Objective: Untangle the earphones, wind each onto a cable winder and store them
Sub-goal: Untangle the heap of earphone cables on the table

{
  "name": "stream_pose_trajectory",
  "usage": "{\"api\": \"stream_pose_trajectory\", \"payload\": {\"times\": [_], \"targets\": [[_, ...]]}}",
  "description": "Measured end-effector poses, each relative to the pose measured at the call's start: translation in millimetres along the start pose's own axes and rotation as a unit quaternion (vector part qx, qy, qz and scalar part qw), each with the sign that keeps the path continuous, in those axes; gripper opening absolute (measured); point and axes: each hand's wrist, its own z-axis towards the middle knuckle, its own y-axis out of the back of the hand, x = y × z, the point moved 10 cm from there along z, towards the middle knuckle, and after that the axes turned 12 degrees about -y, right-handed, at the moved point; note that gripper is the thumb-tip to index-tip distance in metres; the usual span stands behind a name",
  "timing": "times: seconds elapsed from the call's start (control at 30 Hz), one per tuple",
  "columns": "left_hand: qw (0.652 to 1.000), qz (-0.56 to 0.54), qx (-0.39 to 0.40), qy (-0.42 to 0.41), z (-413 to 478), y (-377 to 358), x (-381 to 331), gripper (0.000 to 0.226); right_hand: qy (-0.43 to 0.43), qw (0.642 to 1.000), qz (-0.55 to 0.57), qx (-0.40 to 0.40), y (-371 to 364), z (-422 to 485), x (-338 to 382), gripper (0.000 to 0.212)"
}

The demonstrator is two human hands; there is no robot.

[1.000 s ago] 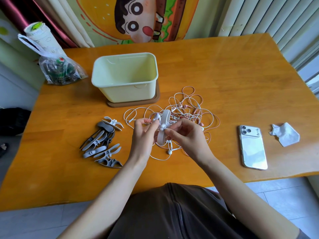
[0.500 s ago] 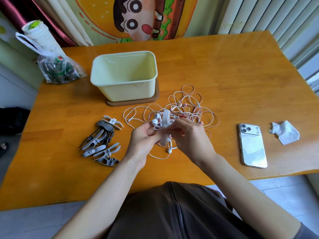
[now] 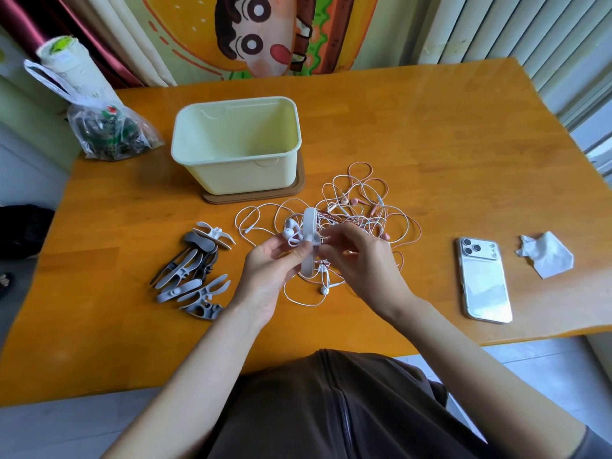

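A tangle of white and pink earphones (image 3: 361, 207) lies on the wooden table (image 3: 430, 127) in front of me. My left hand (image 3: 268, 270) grips a white cable winder (image 3: 309, 240) upright above the tangle's near edge, with two white earbuds (image 3: 289, 230) bunched beside it. My right hand (image 3: 361, 260) pinches white cable at the winder's right side. Another white earbud (image 3: 324, 290) lies on the table below my hands. A pile of grey and white cable winders (image 3: 193, 271) sits to the left.
A pale yellow bin (image 3: 236, 144) stands open on a brown mat behind the tangle. A white phone (image 3: 485, 279) and a crumpled tissue (image 3: 544, 255) lie at the right. A plastic bag (image 3: 106, 127) sits at the far left corner.
Both hands have closed in around the white winder, and the earbuds now sit against its left side. The winder stays upright over the tangle.
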Motion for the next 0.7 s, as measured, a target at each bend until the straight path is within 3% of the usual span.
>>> {"api": "stream_pose_trajectory", "payload": {"times": [0.13,0.27,0.5,0.63,0.7], "targets": [[1.0,-0.004,-0.012,0.008,2.2,0.6,2.2,0.028,0.002,0.998,-0.026,-0.055,7.2,2.1,-0.6,0.005],[0.999,0.018,-0.018,0.021,5.7,2.9,4.3,0.014,-0.008,0.999,-0.024,-0.035,1.9,6.2,-1.6,0.005],[0.997,0.071,-0.02,0.014,12.9,8.0,3.4,0.011,-0.01,0.999,-0.026,-0.016,-3.0,14.8,1.0,0.005],[0.999,0.006,-0.03,0.013,16.9,9.2,0.8,0.012,-0.044,0.999,0.022,-0.01,-13.2,23.5,-3.8,0.003],[0.998,-0.039,-0.041,0.003,19.2,9.8,-2.3,0.016,-0.07,0.995,0.073,0.001,-19.3,26.6,-8.1,0.014]]}}
